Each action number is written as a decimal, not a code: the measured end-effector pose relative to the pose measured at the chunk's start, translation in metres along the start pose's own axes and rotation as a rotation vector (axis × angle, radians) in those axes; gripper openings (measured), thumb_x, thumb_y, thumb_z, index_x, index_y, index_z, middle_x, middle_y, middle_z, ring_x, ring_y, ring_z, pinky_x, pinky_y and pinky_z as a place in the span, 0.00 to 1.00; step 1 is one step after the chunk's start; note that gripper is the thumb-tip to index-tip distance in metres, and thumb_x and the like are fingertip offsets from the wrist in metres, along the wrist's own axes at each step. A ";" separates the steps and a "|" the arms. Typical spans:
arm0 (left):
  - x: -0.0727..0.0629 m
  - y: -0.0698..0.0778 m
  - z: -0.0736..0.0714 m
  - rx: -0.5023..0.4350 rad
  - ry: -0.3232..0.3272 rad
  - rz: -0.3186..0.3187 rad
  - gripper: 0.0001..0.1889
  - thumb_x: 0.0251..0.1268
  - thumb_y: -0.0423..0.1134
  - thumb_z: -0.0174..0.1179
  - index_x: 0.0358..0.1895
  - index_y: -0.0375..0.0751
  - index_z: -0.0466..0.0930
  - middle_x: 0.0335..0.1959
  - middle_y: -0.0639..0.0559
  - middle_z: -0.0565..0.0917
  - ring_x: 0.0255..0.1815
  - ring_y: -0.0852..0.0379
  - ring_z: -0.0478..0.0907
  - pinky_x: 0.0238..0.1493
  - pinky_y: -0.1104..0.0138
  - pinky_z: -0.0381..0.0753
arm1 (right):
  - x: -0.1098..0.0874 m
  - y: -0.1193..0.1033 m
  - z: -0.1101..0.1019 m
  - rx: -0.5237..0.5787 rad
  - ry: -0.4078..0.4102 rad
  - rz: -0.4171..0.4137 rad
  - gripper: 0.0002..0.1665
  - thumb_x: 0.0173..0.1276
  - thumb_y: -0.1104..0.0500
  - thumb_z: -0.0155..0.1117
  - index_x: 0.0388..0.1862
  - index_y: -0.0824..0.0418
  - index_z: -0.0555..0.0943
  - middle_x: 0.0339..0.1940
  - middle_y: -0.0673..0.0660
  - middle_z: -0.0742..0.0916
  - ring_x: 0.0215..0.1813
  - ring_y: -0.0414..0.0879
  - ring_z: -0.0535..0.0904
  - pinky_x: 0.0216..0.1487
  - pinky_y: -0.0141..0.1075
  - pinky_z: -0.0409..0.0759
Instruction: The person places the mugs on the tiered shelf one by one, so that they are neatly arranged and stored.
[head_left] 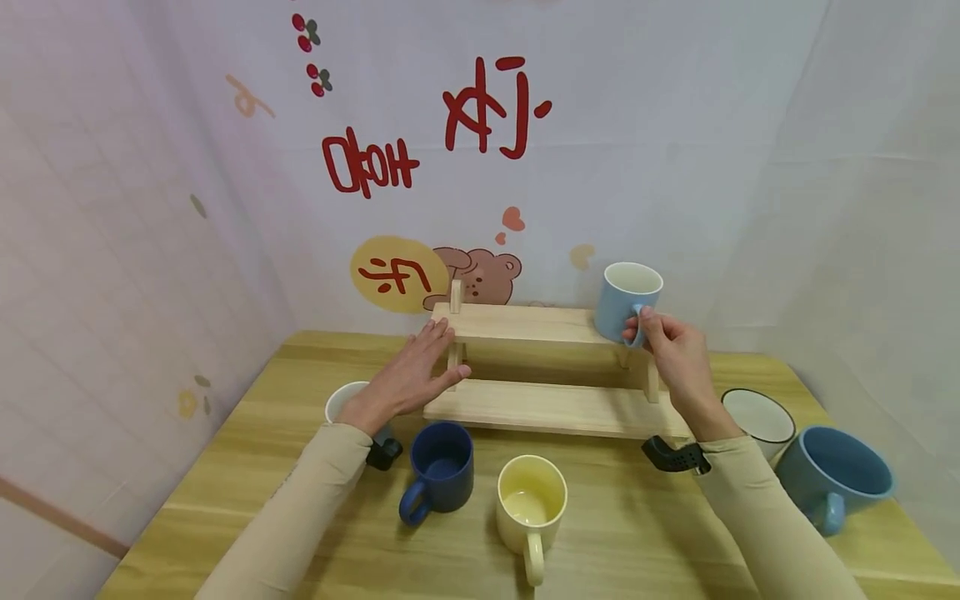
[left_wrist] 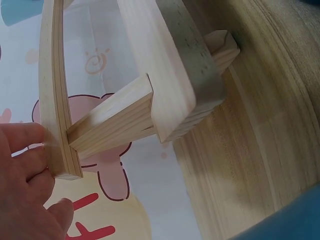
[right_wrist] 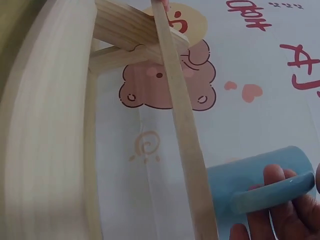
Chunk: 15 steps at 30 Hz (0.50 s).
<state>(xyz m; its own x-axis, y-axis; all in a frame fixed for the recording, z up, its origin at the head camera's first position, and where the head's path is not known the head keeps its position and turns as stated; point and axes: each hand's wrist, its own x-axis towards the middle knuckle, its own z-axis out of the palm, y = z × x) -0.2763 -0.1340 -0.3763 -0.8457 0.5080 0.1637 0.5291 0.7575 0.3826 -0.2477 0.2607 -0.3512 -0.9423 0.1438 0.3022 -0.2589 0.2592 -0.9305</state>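
A light blue mug (head_left: 619,302) stands upright at the right end of the wooden rack's upper shelf (head_left: 525,322). My right hand (head_left: 678,354) grips its handle; in the right wrist view the fingers pass through the light blue handle (right_wrist: 272,194). At the shelf's left end my left hand (head_left: 408,371) rests its fingertips on the board, thumb held apart. The left wrist view shows those fingers (left_wrist: 32,160) touching the end of the board. Below lies the rack's lower shelf (head_left: 555,408), with no mug on it.
In front of the rack stand a dark blue mug (head_left: 442,467) and a yellow mug (head_left: 531,508). A white-rimmed mug (head_left: 345,398) is partly hidden behind my left wrist. By my right forearm are a white mug with a dark rim (head_left: 759,417) and a larger blue mug (head_left: 832,475).
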 end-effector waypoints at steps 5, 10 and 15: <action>-0.001 -0.001 -0.002 -0.004 0.008 -0.004 0.44 0.77 0.65 0.50 0.82 0.34 0.56 0.85 0.42 0.49 0.86 0.45 0.39 0.82 0.45 0.42 | -0.010 0.002 -0.006 -0.061 -0.030 -0.015 0.32 0.83 0.43 0.53 0.63 0.70 0.80 0.60 0.60 0.84 0.57 0.39 0.80 0.61 0.27 0.79; 0.001 0.000 -0.001 0.002 -0.002 -0.009 0.44 0.77 0.65 0.50 0.82 0.34 0.56 0.85 0.43 0.49 0.86 0.46 0.40 0.82 0.45 0.42 | -0.025 -0.001 -0.015 -0.212 -0.033 -0.013 0.36 0.82 0.41 0.53 0.79 0.60 0.69 0.73 0.62 0.78 0.71 0.53 0.75 0.71 0.50 0.73; 0.003 0.002 -0.001 0.012 -0.001 -0.009 0.45 0.77 0.66 0.49 0.82 0.35 0.55 0.85 0.43 0.48 0.86 0.46 0.39 0.82 0.45 0.42 | -0.041 -0.007 -0.022 -0.307 -0.026 -0.053 0.36 0.82 0.42 0.54 0.79 0.61 0.68 0.74 0.62 0.77 0.73 0.62 0.72 0.69 0.51 0.74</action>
<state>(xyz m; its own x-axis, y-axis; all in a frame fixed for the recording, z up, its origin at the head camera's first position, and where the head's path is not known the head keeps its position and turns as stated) -0.2784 -0.1316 -0.3741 -0.8502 0.5019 0.1591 0.5225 0.7668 0.3729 -0.2025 0.2740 -0.3529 -0.9354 0.0991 0.3395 -0.2351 0.5428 -0.8063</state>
